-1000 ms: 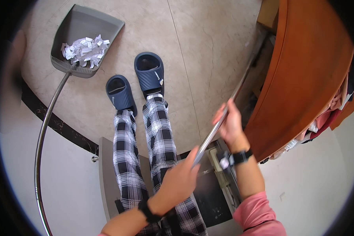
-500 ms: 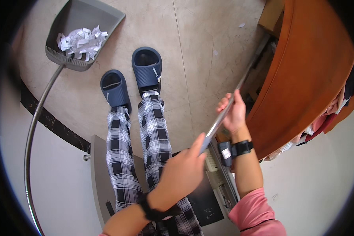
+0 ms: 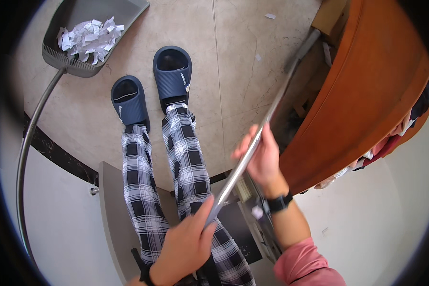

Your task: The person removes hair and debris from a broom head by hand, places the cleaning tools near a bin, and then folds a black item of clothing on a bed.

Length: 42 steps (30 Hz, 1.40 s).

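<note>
A broom with a shiny metal handle slants from my lap toward the foot of the brown cabinet. My left hand is closed round its grey top end. Further along, my right hand wraps the handle, thumb on the cabinet side and fingers on the other. The grey broom head is near the cabinet's underside; its bristles are blurred. At the far left lies a grey dustpan with a heap of torn white paper in it. Small paper scraps lie on the floor.
The brown cabinet curves along the right, with a cardboard box by its far end and clothes on its near side. My blue slippers stand mid-floor. The dustpan's long handle rises at the left by a grey panel.
Both hands have moved down and left, drawing the broom back toward me. The broom head now shows beside the cabinet, and a floor scrap has shifted left.
</note>
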Motion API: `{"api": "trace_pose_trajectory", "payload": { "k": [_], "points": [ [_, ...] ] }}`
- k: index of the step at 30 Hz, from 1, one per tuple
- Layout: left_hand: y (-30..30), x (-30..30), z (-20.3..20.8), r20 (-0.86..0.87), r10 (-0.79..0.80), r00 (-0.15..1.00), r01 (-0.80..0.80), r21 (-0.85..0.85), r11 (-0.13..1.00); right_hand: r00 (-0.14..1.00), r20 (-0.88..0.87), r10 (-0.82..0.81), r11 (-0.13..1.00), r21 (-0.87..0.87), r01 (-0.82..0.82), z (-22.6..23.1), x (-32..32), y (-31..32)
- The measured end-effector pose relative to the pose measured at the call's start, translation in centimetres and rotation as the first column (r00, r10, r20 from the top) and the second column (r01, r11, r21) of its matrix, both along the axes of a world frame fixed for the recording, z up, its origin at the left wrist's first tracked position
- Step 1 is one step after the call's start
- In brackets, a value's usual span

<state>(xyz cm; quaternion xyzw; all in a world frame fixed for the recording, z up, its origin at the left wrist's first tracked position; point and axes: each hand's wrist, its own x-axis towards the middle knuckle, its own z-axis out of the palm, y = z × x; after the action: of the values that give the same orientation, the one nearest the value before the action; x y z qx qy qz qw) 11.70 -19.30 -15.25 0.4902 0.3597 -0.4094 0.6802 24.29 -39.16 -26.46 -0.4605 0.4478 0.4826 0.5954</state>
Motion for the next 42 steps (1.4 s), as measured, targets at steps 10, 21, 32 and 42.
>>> {"api": "trace_pose_trajectory", "payload": {
  "k": [10, 21, 32, 42],
  "points": [
    [6.8, -5.3, 5.5, -0.311, 0.079, 0.947, -0.070, 0.040, 0.997, 0.987, -0.141, 0.083, 0.964, 0.261, -0.044, 3.5, -6.8, 6.9],
    [-10.4, 3.8, -6.0, 0.127, -0.095, 0.987, 0.097, -0.010, 0.995, 0.981, 0.117, -0.153, 0.879, -0.437, 0.189, -4.6, -0.8, -11.4],
    [3.2, -6.6, 8.1, -0.345, -0.001, 0.939, 0.061, 0.164, 0.985, 0.999, 0.030, 0.026, 0.996, 0.085, -0.029, 4.4, -10.6, 4.0],
    [-13.2, -0.8, 5.0, 0.133, -0.449, 0.884, 0.419, 0.199, 0.886, 0.975, 0.110, -0.192, 0.879, -0.423, 0.221, 1.4, -11.0, -13.9]
  ]
}}
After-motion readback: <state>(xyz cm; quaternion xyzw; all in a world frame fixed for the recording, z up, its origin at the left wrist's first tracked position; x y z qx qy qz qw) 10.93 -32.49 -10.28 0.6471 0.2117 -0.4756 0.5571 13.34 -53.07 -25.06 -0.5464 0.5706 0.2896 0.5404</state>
